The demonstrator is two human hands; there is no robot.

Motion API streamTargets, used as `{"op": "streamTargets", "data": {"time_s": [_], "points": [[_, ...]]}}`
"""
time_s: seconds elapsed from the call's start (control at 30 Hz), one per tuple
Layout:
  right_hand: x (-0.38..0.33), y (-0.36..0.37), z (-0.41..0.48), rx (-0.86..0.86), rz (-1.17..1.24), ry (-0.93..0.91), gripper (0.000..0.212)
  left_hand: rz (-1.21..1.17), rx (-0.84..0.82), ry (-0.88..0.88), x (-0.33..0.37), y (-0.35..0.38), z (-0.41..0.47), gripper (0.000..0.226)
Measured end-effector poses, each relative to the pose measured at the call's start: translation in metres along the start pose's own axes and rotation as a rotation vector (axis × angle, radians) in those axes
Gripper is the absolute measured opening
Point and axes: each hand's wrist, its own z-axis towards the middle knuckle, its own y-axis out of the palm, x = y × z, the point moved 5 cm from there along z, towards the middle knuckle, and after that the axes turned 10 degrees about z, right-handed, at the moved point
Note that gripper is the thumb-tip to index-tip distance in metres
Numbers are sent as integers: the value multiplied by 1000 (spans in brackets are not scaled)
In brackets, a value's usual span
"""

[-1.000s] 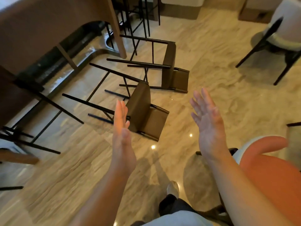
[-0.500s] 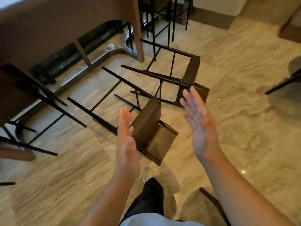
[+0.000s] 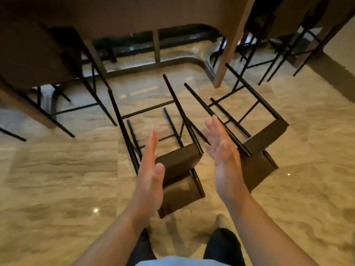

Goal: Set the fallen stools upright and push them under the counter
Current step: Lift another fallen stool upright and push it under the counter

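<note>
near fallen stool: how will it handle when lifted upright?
Near stool probably stiff: thin metal legs joined by crossbars. Likely top-heavy, seat and back at one end. Once upright it may slide easily on the glossy floor.

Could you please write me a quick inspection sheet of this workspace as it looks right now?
Surface: glossy marbled floor, bare around the stools.
Job's things: near stool and far stool both lie tipped over, legs pointing toward the counter; neither is upright.
Clutter: nothing seen.
Hands: left hand and right hand are open, palms facing each other above the near stool, holding nothing.
Cables: nothing seen.
Surroundings: other stools stand under the counter at left and upper right; a dark curved base rail runs beneath the counter.
</note>
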Motion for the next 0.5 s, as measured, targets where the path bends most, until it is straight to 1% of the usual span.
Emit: {"op": "streamTargets", "data": {"time_s": [0.13, 0.2, 0.27, 0.33, 0.37, 0.43, 0.5], "points": [[24, -35, 37, -280, -2, 95, 68, 244, 164, -41, -10, 49, 1, 90], [40, -53, 43, -373, -77, 125, 70, 314, 229, -111, -21, 71, -7, 91], [59, -73, 41, -426, -190, 157, 69, 366, 269, -218, -34, 91, -24, 93], [80, -90, 42, -453, -349, 150, 69, 429, 262, -294, -50, 108, -35, 99], [92, -97, 44, -464, -444, 129, 74, 514, 241, -327, -62, 115, -39, 104], [129, -110, 44, -479, -657, 94, 85, 792, 167, -383, -99, 129, -48, 114], [171, -122, 44, -499, -894, 28, 95, 984, 80, -434, -146, 143, -58, 122]]}}
